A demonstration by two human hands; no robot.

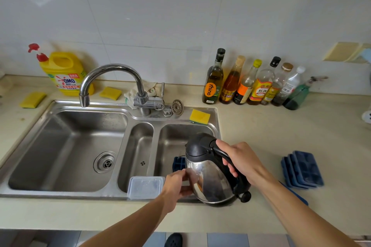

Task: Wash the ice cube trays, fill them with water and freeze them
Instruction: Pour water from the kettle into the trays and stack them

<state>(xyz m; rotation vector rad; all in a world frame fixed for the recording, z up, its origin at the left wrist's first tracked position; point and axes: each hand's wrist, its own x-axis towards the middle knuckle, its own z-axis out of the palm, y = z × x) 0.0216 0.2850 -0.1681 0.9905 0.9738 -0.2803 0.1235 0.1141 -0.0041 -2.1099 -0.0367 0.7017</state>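
Wrapped around the black handle, my right hand [244, 159] holds the steel kettle [210, 172] tilted over the sink's right basin [176, 136], while my left hand [176, 184] curls against its side; what those fingers pinch, I cannot tell. Under the spout, 1 blue ice cube tray [178, 163] lies in the basin. More blue trays [303, 169] are stacked on the counter [271, 126] to my right, and a clear lid [145, 186] rests on the sink's front rim
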